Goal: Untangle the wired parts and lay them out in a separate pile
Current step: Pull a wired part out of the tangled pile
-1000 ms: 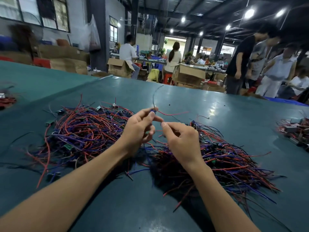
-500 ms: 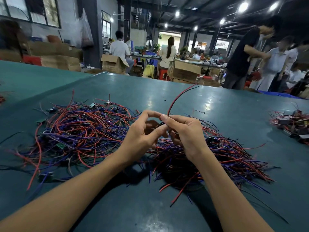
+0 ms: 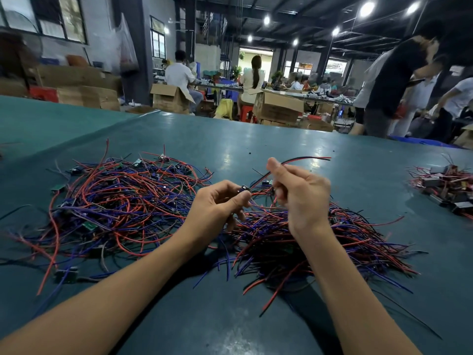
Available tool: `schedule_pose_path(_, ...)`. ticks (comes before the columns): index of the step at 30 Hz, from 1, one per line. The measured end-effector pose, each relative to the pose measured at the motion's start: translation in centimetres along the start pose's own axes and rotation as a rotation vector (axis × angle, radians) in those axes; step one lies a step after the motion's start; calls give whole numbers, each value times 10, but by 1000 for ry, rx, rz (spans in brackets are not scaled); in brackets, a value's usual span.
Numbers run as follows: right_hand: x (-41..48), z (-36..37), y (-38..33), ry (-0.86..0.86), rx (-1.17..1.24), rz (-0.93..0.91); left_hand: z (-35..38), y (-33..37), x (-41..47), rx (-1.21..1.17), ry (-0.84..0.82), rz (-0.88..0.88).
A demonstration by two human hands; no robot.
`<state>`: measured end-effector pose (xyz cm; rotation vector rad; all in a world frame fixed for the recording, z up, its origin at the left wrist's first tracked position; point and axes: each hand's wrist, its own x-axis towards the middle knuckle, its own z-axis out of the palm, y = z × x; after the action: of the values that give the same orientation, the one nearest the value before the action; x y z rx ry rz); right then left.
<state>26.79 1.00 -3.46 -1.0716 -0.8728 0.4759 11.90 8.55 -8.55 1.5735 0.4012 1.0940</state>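
**One wired part held clear between both hands**

A small dark wired part (image 3: pixel 244 188) is pinched between thumb and forefinger of the left hand (image 3: pixel 217 203). Its red-and-black lead (image 3: pixel 304 159) is gripped by the right hand (image 3: pixel 302 198), whose fingers are curled round it. The lead runs up from the pinch, passes the right thumb and ends free beyond it, away from the body.

Both hands are raised off the table (image 3: pixel 256 139). The looped, tangled heap (image 3: pixel 115 206) is spread outboard of the left grip. A straighter, fanned heap (image 3: pixel 320 242) lies beneath and outboard of the right grip; it is judged to be the laid-out pile.

Step judged in hand: one part is being freed and its lead straightened before it is laid down.

Notes for doing it well:
- The part body should be held fixed at the left pinch while the lead is slid through the right fingers, not yanked.
- Strands below the two grips should be checked; whether any are snagged on the part cannot be told.
- The lead is best laid parallel to those already fanned.

Pose: forearms are brought in from the near edge and converge. The left wrist is turned inward with the lower fingers tucked. The right hand is held higher, knuckles toward the camera, thumb upright.

A third heap (image 3: pixel 445 185) sits well apart, beyond the right grip.
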Motion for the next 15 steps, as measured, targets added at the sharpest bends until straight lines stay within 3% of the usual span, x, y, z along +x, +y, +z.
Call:
schedule_pose_path(5,3,-11,-8,92,65,8,4,-4,5,117,43,20)
schedule_pose_path(15,-20,10,-24,-188,313,-31,-1,-7,5,90,140,-10)
